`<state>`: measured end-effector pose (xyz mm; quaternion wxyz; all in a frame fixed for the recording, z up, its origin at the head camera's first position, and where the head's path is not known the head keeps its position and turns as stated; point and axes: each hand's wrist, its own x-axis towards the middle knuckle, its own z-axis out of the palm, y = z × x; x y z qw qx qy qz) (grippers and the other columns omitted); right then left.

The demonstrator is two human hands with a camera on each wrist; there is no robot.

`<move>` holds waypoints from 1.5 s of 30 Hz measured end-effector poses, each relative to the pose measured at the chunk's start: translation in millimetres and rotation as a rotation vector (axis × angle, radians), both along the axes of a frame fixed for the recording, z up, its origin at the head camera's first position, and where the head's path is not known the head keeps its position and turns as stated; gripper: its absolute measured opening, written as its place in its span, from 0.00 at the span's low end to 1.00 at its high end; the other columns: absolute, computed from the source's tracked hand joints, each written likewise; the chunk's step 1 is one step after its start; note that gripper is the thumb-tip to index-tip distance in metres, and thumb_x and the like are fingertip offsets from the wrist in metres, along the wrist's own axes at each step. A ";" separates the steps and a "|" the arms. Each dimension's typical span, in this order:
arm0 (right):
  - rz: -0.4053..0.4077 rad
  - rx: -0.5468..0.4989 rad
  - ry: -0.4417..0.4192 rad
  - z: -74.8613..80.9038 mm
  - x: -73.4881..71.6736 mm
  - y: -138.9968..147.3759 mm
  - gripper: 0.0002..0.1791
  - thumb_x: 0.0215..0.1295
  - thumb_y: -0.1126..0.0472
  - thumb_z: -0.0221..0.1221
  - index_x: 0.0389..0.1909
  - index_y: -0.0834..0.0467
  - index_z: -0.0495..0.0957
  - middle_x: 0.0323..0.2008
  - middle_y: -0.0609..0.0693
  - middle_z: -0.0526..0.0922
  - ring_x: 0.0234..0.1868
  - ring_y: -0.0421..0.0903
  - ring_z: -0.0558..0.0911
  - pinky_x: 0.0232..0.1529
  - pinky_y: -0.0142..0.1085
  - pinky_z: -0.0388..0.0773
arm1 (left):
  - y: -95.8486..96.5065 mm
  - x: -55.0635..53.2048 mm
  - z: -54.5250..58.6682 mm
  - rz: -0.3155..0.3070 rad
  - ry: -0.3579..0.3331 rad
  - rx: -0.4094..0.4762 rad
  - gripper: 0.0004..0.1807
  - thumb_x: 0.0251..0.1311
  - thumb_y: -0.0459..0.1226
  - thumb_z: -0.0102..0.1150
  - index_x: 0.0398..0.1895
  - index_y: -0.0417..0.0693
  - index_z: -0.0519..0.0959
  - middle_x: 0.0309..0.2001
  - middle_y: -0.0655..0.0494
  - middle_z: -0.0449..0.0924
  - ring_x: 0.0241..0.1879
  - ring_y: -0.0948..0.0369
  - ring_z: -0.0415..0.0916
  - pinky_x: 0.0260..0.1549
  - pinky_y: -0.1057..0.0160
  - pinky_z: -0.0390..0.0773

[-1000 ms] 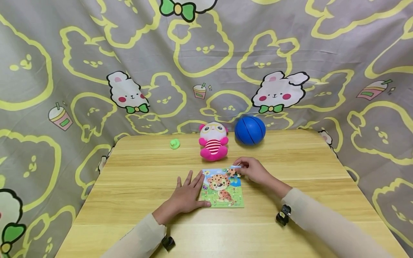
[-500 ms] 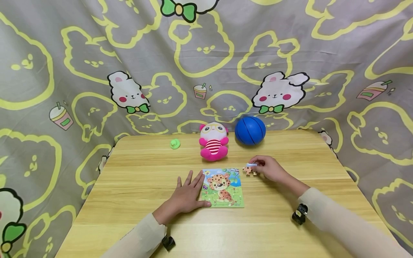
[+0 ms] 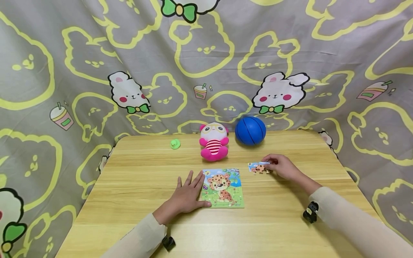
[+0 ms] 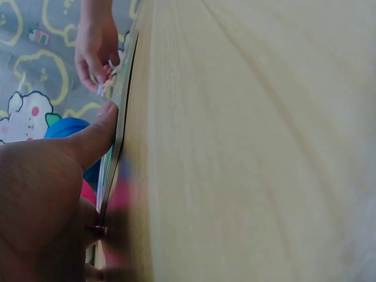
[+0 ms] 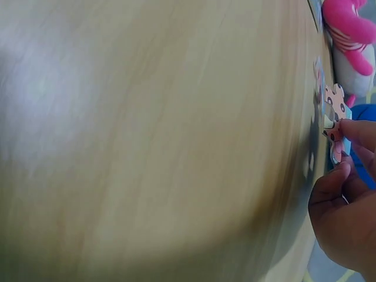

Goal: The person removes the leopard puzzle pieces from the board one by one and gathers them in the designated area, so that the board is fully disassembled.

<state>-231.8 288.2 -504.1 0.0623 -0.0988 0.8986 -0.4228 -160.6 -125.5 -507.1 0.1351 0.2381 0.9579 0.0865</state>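
Note:
A square jigsaw puzzle with a spotted leopard cub on a green meadow lies flat on the table. My left hand rests at its left side, fingers spread, thumb over the lower left corner. In the left wrist view that thumb lies along the puzzle's edge. Right of the puzzle, my right hand pinches a spotted puzzle piece between thumb and fingers. Beside it, close to the tabletop, shows another piece with some blue on it; whether the two touch I cannot tell.
A pink and white panda plush sits behind the puzzle. To its right stands a blue ball, to its left a small green toy duck. A patterned curtain hangs behind the wooden table.
My right hand has moved right, from the puzzle's upper right corner to the bare wood beside it, carrying the spotted piece. The left hand has stayed still.

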 end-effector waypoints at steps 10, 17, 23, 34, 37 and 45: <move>-0.009 0.044 0.020 -8.1 -5.8 12.4 0.10 0.70 0.64 0.64 0.49 0.61 0.85 0.32 0.50 0.82 0.30 0.45 0.75 0.29 0.33 0.72 | -0.3 0.4 0.1 0.002 -0.001 -0.010 0.63 0.58 0.76 0.50 0.85 0.51 0.43 0.85 0.57 0.36 0.82 0.43 0.31 0.70 0.23 0.41; -0.013 0.113 0.080 -9.1 -7.3 15.9 0.09 0.70 0.63 0.64 0.48 0.59 0.86 0.37 0.51 0.83 0.35 0.46 0.73 0.35 0.36 0.71 | -0.4 0.7 -0.6 -0.002 -0.004 0.002 0.62 0.58 0.76 0.51 0.85 0.50 0.44 0.85 0.57 0.37 0.82 0.42 0.32 0.69 0.23 0.41; -0.014 0.133 0.099 -12.4 -8.6 17.5 0.09 0.71 0.64 0.64 0.49 0.60 0.86 0.39 0.53 0.84 0.35 0.47 0.73 0.36 0.38 0.71 | -0.6 -0.1 -1.4 0.005 -0.010 -0.011 0.63 0.58 0.76 0.51 0.85 0.52 0.42 0.85 0.58 0.35 0.82 0.43 0.30 0.70 0.24 0.40; -0.010 0.148 0.124 -16.4 -9.5 18.8 0.09 0.70 0.65 0.65 0.49 0.60 0.88 0.45 0.57 0.84 0.39 0.48 0.75 0.42 0.42 0.72 | -0.1 0.1 -0.5 0.007 -0.006 -0.008 0.63 0.58 0.77 0.50 0.85 0.53 0.41 0.85 0.59 0.35 0.82 0.43 0.30 0.70 0.24 0.40; -0.011 0.148 0.126 -15.3 -8.5 18.1 0.09 0.70 0.65 0.65 0.48 0.59 0.88 0.45 0.56 0.84 0.39 0.48 0.75 0.41 0.42 0.72 | -0.1 -0.3 -1.1 0.006 -0.002 -0.004 0.63 0.57 0.77 0.50 0.85 0.52 0.42 0.85 0.58 0.35 0.82 0.43 0.31 0.70 0.23 0.40; -0.016 0.148 0.135 -13.5 -6.6 16.3 0.09 0.71 0.64 0.65 0.48 0.59 0.88 0.45 0.56 0.84 0.39 0.47 0.75 0.41 0.41 0.72 | -0.1 -1.1 -3.2 0.007 -0.001 -0.006 0.63 0.57 0.77 0.50 0.85 0.52 0.42 0.85 0.58 0.35 0.82 0.43 0.31 0.70 0.23 0.41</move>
